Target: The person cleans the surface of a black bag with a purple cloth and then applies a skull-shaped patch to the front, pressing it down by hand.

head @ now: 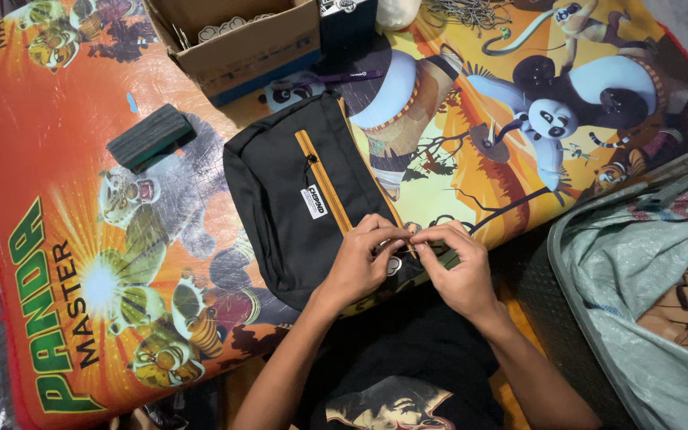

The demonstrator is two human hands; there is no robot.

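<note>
- A printed cartoon mat (81, 239), orange and yellow with animal figures, covers the floor and carries nearly everything in view.
- A large woven sack (639, 271), pale grey-green and open at the mouth, lies off the mat's right edge; brown things with black straps show inside it (too crumpled to tell what they are).
- A black bag (296, 191) lies flat near the middle of the mat, slanting from upper left to lower right, with a yellow zipper (324, 179) running down its face and a small white label (315, 201) beside the zipper. Its lower right corner reaches the mat's near edge, where the person sits.
- A cardboard box (236, 40), open at the top, stands at the mat's far edge, just above the bag.
- The left hand (360, 259) rests on the bag's lower right corner, fingers curled narrow and pinching at something small at the zipper's lower end.
- The right hand (455, 267) meets it fingertip to fingertip, also pinched narrow on the same small piece (the fingers hide what it is).
- A dark ribbed block (150, 135) lies on the mat left of the bag, well apart from both hands.
</note>
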